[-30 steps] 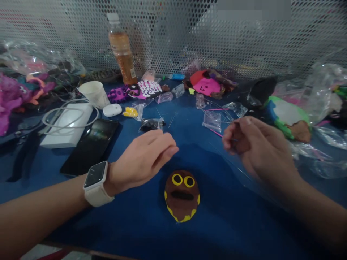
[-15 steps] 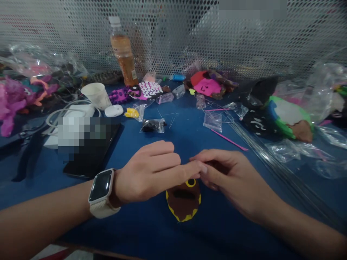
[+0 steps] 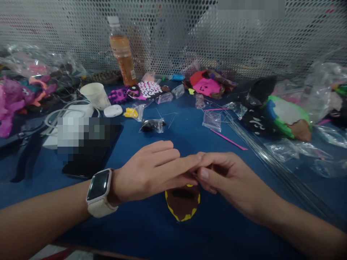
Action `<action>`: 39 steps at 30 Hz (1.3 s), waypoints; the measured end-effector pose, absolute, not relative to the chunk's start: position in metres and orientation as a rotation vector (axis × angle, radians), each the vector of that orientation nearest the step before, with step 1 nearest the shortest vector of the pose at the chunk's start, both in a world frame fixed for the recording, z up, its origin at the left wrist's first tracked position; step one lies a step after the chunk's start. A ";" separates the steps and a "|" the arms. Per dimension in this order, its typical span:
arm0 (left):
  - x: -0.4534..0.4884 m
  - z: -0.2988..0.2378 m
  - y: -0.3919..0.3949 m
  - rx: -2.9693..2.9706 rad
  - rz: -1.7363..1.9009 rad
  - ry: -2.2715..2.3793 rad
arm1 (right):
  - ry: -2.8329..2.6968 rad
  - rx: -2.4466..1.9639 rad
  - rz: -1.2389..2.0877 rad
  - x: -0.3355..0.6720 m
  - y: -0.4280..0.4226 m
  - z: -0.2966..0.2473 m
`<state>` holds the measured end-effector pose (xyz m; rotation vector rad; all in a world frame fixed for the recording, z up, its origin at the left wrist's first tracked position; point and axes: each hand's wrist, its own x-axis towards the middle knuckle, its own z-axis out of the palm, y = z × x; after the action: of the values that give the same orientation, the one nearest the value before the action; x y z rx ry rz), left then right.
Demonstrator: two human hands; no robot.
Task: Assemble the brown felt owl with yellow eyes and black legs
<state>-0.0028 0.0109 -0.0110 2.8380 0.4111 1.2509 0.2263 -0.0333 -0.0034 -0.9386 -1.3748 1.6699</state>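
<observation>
My left hand (image 3: 151,171), with a watch (image 3: 99,185) on its wrist, reaches across from the left. Its forefinger and thumb meet the fingertips of my right hand (image 3: 225,173). Both hands are closed in a pinch, and whatever small thing sits between the fingertips is hidden. Just below them on the blue table lies a brown clay figure (image 3: 183,206) with a wavy yellow rim and a dark band across it. Its upper part is covered by my left hand.
Beyond my hands lie a bag of black clay (image 3: 152,125), yellow clay (image 3: 131,112) and a pink modelling tool (image 3: 229,139). Wires (image 3: 260,155) run along the right. A phone (image 3: 92,151), paper cup (image 3: 95,95) and bottle (image 3: 122,54) stand or lie left; a perforated metal screen (image 3: 173,32) rises behind.
My left fingers have shifted slightly and now cover the clay figure's eye, seen before. The right forefinger has come over the left fingertip. The whole view has moved a little.
</observation>
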 end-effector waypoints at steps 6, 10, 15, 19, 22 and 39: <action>-0.009 -0.006 0.015 2.550 1.027 0.726 | -1.307 -1.089 1.445 0.243 -0.025 -0.001; -0.012 -0.008 0.019 2.397 0.972 0.803 | -1.257 -1.157 1.379 0.246 -0.016 -0.005; -0.009 -0.012 0.022 2.401 0.950 0.837 | -1.304 -1.238 1.310 0.247 -0.012 -0.008; -0.008 -0.014 0.021 2.412 0.949 0.822 | -1.456 -1.251 1.195 0.247 -0.013 -0.003; -0.011 -0.015 0.020 2.437 0.910 0.817 | -1.720 -1.358 0.916 0.254 -0.014 0.004; -0.009 -0.015 0.022 2.589 0.947 0.761 | -2.432 -2.015 0.028 0.344 0.013 0.041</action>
<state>-0.0091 0.0218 -0.0150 2.5885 0.7610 0.9469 0.3436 0.0130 0.0406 -2.0155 -2.4325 0.0276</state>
